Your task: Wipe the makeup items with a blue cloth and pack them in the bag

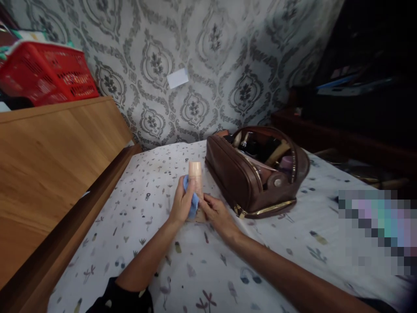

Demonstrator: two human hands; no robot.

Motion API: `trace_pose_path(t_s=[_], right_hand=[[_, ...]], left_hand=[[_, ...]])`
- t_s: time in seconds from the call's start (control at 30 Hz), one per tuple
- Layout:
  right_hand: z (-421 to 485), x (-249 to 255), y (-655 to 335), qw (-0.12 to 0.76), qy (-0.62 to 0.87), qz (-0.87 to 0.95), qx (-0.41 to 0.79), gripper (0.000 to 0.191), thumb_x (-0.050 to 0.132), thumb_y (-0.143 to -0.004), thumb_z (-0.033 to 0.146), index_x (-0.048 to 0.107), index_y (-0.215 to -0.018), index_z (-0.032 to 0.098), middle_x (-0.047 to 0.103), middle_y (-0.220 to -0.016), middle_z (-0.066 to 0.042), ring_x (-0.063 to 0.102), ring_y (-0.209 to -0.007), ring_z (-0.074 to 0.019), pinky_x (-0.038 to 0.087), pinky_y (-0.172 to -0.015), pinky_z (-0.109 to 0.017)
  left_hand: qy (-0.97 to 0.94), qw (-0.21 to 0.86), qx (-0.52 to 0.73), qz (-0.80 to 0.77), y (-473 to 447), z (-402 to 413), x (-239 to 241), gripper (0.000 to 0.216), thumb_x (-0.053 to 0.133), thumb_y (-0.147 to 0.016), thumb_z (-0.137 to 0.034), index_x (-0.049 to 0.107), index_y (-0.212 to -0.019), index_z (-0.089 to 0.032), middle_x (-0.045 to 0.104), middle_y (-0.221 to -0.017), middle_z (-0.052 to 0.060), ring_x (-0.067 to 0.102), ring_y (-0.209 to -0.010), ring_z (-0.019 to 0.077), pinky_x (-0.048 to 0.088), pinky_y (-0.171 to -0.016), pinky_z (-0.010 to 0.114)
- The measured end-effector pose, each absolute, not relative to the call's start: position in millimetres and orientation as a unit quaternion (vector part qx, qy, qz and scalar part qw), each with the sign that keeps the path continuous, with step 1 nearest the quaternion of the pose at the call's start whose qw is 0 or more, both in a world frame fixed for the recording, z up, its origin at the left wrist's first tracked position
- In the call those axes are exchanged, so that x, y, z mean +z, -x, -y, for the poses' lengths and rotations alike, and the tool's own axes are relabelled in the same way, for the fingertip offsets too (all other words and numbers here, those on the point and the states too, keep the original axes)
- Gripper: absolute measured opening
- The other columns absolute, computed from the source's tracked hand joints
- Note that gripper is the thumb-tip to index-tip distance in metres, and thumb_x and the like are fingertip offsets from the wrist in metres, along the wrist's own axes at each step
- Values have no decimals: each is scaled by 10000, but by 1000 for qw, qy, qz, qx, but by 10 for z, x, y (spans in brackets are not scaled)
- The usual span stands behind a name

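Observation:
A beige cosmetic bottle (195,174) with a peach-toned cap stands upright between my hands, over the patterned sheet. My left hand (180,202) is closed around its left side, pressing a crumpled blue cloth (193,208) against it. The fingers of my right hand (216,213) close on the bottle's lower right side. Its lower end is partly covered by my fingers and the cloth. Just right of my hands sits a brown makeup bag (231,174), unzipped, with brushes and bottles inside.
A white printed sheet (192,265) covers the surface under my hands. At left rise a wooden panel (65,161) and a red plastic basket (52,71). The patterned wall (215,56) closes off the back. A blurred-out patch (378,230) hides something at right.

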State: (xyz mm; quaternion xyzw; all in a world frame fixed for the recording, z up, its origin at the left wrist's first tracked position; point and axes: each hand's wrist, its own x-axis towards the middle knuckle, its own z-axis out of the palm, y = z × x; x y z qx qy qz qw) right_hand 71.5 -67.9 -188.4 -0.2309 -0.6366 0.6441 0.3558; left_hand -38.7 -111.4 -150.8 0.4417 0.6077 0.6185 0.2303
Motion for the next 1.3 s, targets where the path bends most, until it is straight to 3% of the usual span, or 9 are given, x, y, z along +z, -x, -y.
trace_pose_path(t_s=[0.2,0.3,0.37,0.43,0.6,0.8,0.97,1.1,1.3], right_hand=[[642,-1920,-726,313,246,706,585,574,472,-840,719,598,-669,186,563,-666,-37,518,-610,-165,438,-556,-291],[612,-1883,-752,348,252,691,581,513,546,-837,665,654,-900,168,606,-773,-43,551,-665,-166,436,-535,-270],[588,-1844,-765,392,242,644,610,571,613,-811,633,600,-1162,183,610,-842,-34,576,-704,-173,443,-513,-257],[570,-1806,-773,421,222,608,636,618,648,-807,591,541,-1281,209,590,-819,-9,572,-678,-163,451,-507,-256],[563,-1758,-780,424,211,579,663,458,697,-803,519,637,-1141,217,581,-702,16,554,-592,-151,499,-588,-307],[600,-1780,-771,407,201,553,698,486,730,-753,579,624,-1058,215,611,-775,3,593,-617,-157,546,-601,-328],[587,-1766,-789,416,218,549,692,488,760,-730,570,599,-1034,224,602,-851,1,608,-650,-151,579,-631,-330],[548,-1785,-781,447,232,518,691,497,779,-707,576,576,-1006,234,601,-901,-9,618,-746,-165,590,-681,-327],[538,-1811,-755,449,227,489,712,509,792,-691,573,555,-992,238,604,-893,-2,630,-775,-170,594,-724,-346]], left_hand=[[-549,283,509,-600,625,1144,-1332,375,622,-864,-564,589,-908,-193,524,-787,-12,493,-732,128,436,-700,242],[-606,316,404,-608,815,1207,-1168,390,664,-830,-548,622,-955,-181,553,-806,-11,497,-738,138,429,-689,248],[-627,334,345,-614,917,1253,-1076,379,688,-810,-527,643,-964,-183,575,-809,-11,508,-735,148,419,-666,249],[-639,335,308,-620,980,1284,-1028,331,713,-792,-481,674,-954,-195,603,-806,-6,528,-729,162,411,-653,251],[-648,271,348,-621,894,1283,-1092,221,703,-816,-422,725,-927,-232,672,-809,20,581,-737,202,417,-680,268],[-632,110,440,-628,531,1249,-1258,196,615,-903,-376,691,-1052,-275,698,-1020,49,625,-956,242,423,-840,292],[-637,111,340,-683,748,1234,-1280,260,546,-942,-419,660,-769,-262,594,-677,9,553,-664,210,361,-705,276],[-623,69,303,-718,1134,1247,-1302,314,557,-920,-460,618,-685,-260,573,-640,10,508,-630,212,310,-666,272],[-574,82,385,-718,1402,1211,-1416,415,584,-862,-552,567,-592,-238,512,-565,-9,456,-594,184,289,-632,261]])
